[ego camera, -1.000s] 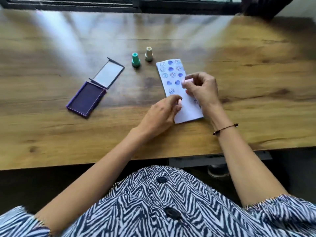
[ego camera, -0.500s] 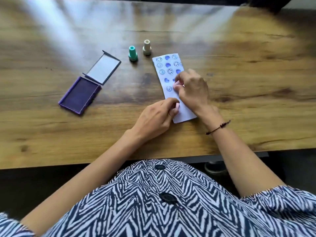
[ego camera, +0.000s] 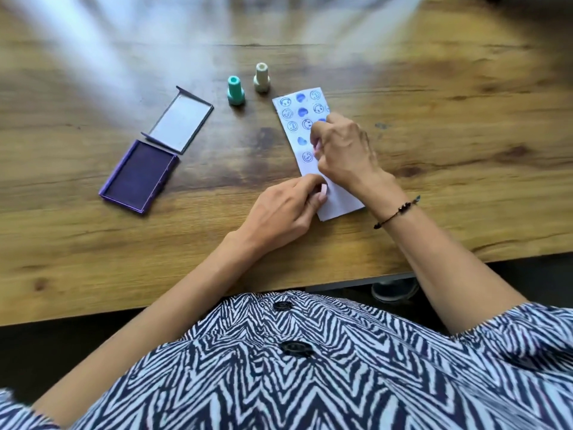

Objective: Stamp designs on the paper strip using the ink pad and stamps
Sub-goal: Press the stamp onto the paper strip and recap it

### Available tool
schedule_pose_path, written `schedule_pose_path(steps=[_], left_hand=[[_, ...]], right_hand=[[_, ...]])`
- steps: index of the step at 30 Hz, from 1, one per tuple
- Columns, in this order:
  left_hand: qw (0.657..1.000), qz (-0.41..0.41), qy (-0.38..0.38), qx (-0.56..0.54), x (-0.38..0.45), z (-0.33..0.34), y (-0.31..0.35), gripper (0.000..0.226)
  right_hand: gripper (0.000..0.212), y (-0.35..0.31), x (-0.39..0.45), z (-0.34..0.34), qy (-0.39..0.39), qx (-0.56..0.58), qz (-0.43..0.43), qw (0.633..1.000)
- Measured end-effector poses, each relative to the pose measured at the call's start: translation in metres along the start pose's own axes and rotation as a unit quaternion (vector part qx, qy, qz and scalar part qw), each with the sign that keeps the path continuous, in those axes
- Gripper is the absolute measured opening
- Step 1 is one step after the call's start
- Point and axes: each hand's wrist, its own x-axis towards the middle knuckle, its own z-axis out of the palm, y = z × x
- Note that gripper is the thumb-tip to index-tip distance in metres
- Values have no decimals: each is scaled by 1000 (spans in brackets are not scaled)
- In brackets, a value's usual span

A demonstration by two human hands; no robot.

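Observation:
A white paper strip (ego camera: 338, 203) lies on the wooden table, its far half covered with blue smiley and heart prints. My right hand (ego camera: 344, 150) is curled over the middle of the strip, pressing down a small pink stamp (ego camera: 316, 146), most of it hidden by my fingers. My left hand (ego camera: 279, 212) pinches the strip's near left edge and holds it flat. The purple ink pad (ego camera: 138, 178) lies open to the left, its lid (ego camera: 179, 121) folded back. A teal stamp (ego camera: 235, 91) and a cream stamp (ego camera: 261, 78) stand upright just beyond the strip's far left corner.
The table's front edge (ego camera: 217, 293) runs close to my body. Bare wood extends right of the strip and behind the stamps. A dark bead bracelet (ego camera: 397, 212) is on my right wrist.
My right hand has shifted left from the strip's right edge onto its middle and lowered. My left hand has stayed on the strip's edge. The view has tilted down.

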Motion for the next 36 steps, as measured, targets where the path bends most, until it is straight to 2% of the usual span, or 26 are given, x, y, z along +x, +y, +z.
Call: schedule_pose_path(steps=[7,9,11,13,15,16,19,23,25,28,31,33,36], left_hand=[[1000,3,-8,10,2,-2,0,33],[1000,6,-10,13,2,-2,0,33],[1000,8,-9,15,3,-3,0,34],[1000,5,-9,13,3,-3,0,34],[1000,3,-10,11,3,-3,0,33],[1000,1,-10,9,3,-3,0,32],[1000,-24,-6,-18,5,-5,1,26],[989,-93,4,-117,7,-7,5,19],[970,-143,18,-197,9,-8,4,19],[890,-228,66,-390,13,-11,0,21],[825,-255,101,-494,16,-12,-3,18],[803,-244,113,-531,16,-13,-4,13],[793,-229,115,-553,15,-16,-3,11]], right_hand=[[17,0,-6,1,15,9,10,1000],[17,4,-10,2,41,78,41,995],[13,8,-13,-4,102,183,100,973],[9,13,-18,-15,147,308,163,926],[15,16,-24,-23,152,418,201,873],[17,17,-26,-26,146,447,205,858],[18,15,-31,-27,120,488,206,840],[20,9,-35,-26,104,516,214,823],[20,7,-38,-27,97,527,215,817],[16,0,-41,-30,78,554,200,804],[15,-11,-45,-31,62,556,177,810],[15,-17,-46,-29,59,535,167,826],[13,-24,-47,-25,55,516,155,840]])
